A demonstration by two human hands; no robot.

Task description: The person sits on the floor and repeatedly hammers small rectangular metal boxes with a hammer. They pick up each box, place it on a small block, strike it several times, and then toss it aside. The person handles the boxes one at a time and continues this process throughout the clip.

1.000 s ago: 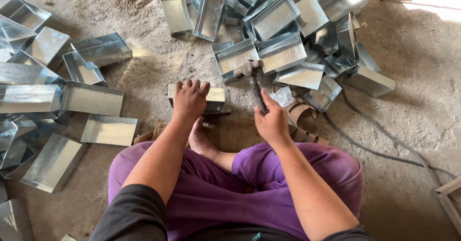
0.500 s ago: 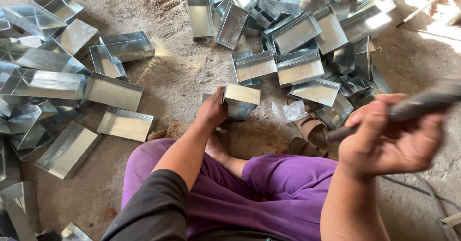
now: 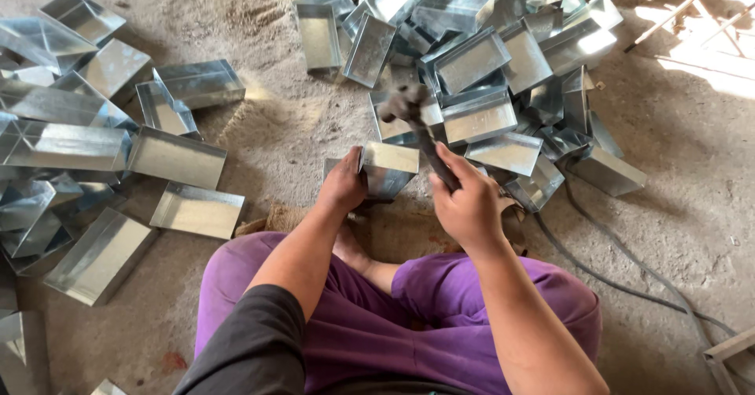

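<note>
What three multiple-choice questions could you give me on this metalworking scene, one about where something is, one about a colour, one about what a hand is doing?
1. Where does the larger heap of metal trays lie?
A. Ahead and to the person's right
B. Behind the person
C. On a bench

2. What colour are the trousers?
A. Green
B. Purple
C. White

3. What is the right hand doing?
A. Resting flat on the floor
B. Gripping a hammer
C. Holding a cable

Answers:
1. A: the heap fills the upper right of the view, on the dirt floor.
2. B: both folded legs are clothed in purple.
3. B: its fingers wrap the handle of the hammer, whose head is above the folded metal box that the left hand steadies.
</note>
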